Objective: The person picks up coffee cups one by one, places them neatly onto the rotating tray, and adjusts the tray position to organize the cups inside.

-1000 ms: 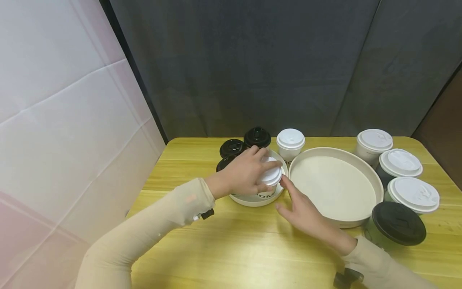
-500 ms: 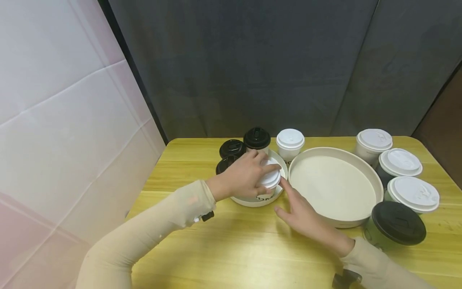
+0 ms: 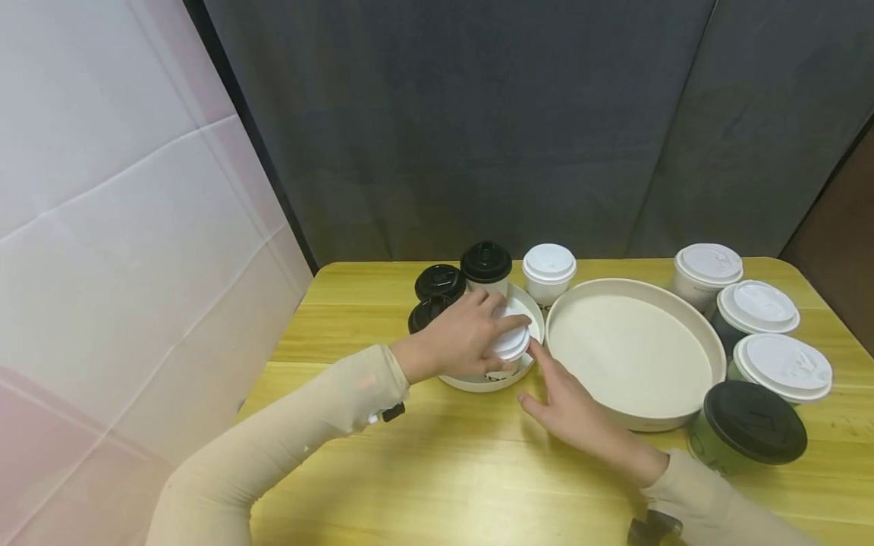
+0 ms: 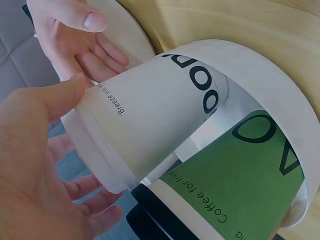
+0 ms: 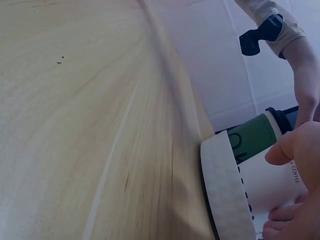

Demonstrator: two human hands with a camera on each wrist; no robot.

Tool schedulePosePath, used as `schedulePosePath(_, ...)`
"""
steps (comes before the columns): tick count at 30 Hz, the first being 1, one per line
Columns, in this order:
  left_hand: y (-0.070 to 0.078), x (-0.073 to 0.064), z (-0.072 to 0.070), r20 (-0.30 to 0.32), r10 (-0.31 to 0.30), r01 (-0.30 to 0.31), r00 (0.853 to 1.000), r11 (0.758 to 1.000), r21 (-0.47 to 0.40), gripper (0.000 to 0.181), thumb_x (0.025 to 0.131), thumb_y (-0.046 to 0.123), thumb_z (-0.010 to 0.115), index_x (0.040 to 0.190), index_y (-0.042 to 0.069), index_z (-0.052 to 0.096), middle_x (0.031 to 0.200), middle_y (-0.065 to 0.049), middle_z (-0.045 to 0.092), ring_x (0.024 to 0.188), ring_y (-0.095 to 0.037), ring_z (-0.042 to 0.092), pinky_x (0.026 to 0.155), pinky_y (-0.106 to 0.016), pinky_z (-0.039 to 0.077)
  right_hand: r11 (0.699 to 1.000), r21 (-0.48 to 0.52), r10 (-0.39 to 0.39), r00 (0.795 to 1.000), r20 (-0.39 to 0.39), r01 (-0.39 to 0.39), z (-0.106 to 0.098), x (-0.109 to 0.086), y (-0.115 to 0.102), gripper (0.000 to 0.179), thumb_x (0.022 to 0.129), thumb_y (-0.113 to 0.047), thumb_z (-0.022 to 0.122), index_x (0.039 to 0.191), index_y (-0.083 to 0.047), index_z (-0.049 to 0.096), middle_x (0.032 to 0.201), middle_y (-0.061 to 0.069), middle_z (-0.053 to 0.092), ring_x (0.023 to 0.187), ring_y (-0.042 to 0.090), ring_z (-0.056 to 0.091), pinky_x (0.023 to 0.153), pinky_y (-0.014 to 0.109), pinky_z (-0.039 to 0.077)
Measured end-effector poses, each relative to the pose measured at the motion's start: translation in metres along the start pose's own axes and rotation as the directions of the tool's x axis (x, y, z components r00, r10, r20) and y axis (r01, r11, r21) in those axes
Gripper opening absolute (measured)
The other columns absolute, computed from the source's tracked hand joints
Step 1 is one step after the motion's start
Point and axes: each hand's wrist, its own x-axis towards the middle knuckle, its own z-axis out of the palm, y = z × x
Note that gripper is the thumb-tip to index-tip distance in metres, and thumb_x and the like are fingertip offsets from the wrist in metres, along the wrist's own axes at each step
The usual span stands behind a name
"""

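Observation:
My left hand (image 3: 459, 335) holds a white paper coffee cup (image 4: 150, 120) near its white lid (image 3: 512, 345), thumb on one side and fingers on the other. The cup stands inside a small round white tray (image 3: 481, 385), its lower part behind the tray wall. Beside it in the tray is a green cup (image 4: 240, 170) with a black lid. Two more black-lidded cups, one at the back (image 3: 486, 262) and one at the left (image 3: 440, 280), stand close by. My right hand (image 3: 573, 409) has its index finger extended to the white lid's right edge, thumb spread apart.
A large round cream tray (image 3: 635, 349) lies to the right of the small one. Behind the trays stands a white-lidded cup (image 3: 548, 269). Several white-lidded cups (image 3: 785, 364) and a black-lidded tub (image 3: 751, 425) line the table's right side. A grey curtain (image 3: 478, 129) hangs behind.
My left hand and the white-lidded cup have shifted slightly toward me and down in the small tray. The right hand has moved only a little, staying beside the lid.

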Motion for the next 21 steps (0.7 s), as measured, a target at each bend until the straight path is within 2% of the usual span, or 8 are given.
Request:
schedulePosePath(13, -0.0008, -0.0013, -0.0003, 0.051, -0.039, 0.041, 0.998, 0.998, -0.041, 0.068, 0.089, 0.058, 0.061, 0.148, 0.029, 0.045, 0.140, -0.009, 0.051, 0.123, -0.027, 0.048, 0.105, -0.045, 0.046, 1.000, -0.016, 0.013, 1.000, 0.012, -0.013, 0.0013, 0.0005, -0.0002, 0.086, 0.092, -0.019, 0.064, 0.159, -0.007, 0.011, 0.161, 0.019, 0.029, 0.146, 0.044, 0.032, 0.115, 0.062, 0.032)
schedulePosePath(21, -0.0003, -0.0012, 0.0035, 0.031, -0.062, 0.064, 0.998, 0.996, -0.060, 0.070, 0.088, 0.059, 0.062, 0.147, 0.027, 0.046, 0.145, -0.008, 0.047, 0.129, -0.027, 0.045, 0.108, -0.046, 0.044, 1.000, -0.022, 0.002, 1.000, 0.012, -0.002, 0.0015, 0.0000, 0.0000, 0.083, 0.093, -0.018, 0.063, 0.158, -0.004, 0.013, 0.161, 0.020, 0.028, 0.146, 0.044, 0.032, 0.116, 0.061, 0.031)
